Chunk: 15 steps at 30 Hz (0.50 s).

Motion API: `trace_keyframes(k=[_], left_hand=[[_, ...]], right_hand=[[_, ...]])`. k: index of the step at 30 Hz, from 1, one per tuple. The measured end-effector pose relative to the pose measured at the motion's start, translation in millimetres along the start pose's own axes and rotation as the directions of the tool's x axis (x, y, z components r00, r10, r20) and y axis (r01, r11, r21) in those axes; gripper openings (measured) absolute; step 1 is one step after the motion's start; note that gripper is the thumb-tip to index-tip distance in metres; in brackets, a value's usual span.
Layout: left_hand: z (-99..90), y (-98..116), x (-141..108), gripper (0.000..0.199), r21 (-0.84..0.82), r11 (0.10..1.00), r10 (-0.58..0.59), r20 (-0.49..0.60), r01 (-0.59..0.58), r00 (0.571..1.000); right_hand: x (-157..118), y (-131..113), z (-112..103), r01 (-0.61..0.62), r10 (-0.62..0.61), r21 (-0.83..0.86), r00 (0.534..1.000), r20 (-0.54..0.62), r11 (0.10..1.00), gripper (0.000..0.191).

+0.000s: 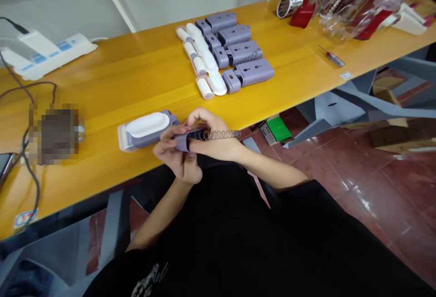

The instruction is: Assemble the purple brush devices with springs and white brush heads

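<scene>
- Nearest is the person's black shirt (252, 238), below the hands.
- The left hand (180, 160) is closed around a small purple-grey piece (182, 142), held just above the table's near edge.
- The right hand (218, 140) meets that piece from the other side, a finger at its open end; whether it grips, I cannot tell.
- A coil spring (223, 135) stretches across the right hand, beside a dark part.
- Just beyond the left hand, a purple-grey casing (146, 141) lies on the yellow table (102, 151), a white ribbed oval (148, 124) on top.
- Farther back stand four rows of white cylinders (205, 88), white ovals (217, 82), small purple-grey blocks (231, 81) and larger housings (255, 72).
- Toward the far right lies a screwdriver (334, 59); beyond it, a red part with a metal drum (289, 6).
</scene>
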State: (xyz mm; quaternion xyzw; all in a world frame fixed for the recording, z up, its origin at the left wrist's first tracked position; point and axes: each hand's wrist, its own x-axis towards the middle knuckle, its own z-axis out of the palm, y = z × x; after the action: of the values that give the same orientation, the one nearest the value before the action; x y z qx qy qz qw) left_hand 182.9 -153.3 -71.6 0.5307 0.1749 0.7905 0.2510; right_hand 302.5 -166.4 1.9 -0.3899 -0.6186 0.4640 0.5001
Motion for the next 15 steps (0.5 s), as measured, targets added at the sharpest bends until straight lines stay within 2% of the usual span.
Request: trace_keyframes(k=[3,8,11,15], left_hand=[[4.0,4.3,0.6,0.042,-0.032,0.999,0.005,-0.035,-0.006,0.999],[8.5,10.1,2.6,0.047,-0.133,0.991,-0.010,-0.016,0.008,1.000],[9.8,12.8,3.1,0.049,-0.116,0.993,-0.038,-0.056,0.031,0.998],[11.0,16.3,2.7,0.041,-0.050,0.997,-0.068,-0.077,0.064,0.995]], right_hand=[[-0.7,-1.0,0.2,0.015,-0.015,0.010,1.000,0.019,1.000,0.032],[-1.8,-4.6,-1.0,0.037,-0.038,0.021,0.999,0.024,0.999,0.029],[-2.4,-4.7,-0.2,0.039,-0.039,0.031,0.999,0.005,0.999,0.028],[-3.1,-5.4,2.0,0.014,-0.014,0.026,1.000,0.006,1.000,0.029]])
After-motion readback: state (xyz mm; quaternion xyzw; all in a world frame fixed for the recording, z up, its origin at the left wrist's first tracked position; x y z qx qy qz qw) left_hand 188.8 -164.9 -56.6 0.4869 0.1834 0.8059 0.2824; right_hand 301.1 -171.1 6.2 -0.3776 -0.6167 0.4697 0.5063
